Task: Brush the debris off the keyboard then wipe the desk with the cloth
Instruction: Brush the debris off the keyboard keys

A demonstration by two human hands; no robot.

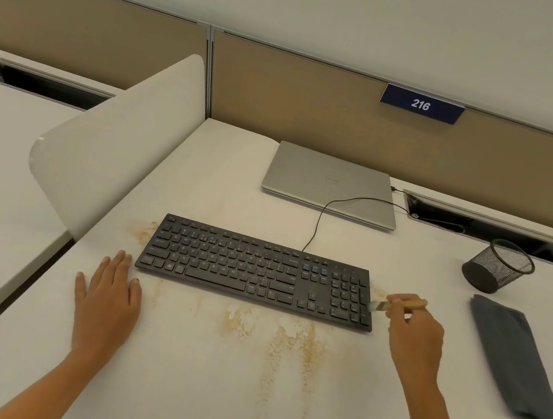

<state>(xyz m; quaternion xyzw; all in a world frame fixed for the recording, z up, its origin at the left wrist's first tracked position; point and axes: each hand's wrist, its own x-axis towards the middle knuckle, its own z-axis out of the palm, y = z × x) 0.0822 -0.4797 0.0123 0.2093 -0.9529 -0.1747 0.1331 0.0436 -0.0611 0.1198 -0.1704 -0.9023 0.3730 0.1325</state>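
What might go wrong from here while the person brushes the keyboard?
1. Debris lies on the desk; the brush in the right hand, at the right end of the keyboard, may flick more onto the cloth.
2. The left hand lies flat on the desk beside the keyboard, not on it, so the keyboard may slide.
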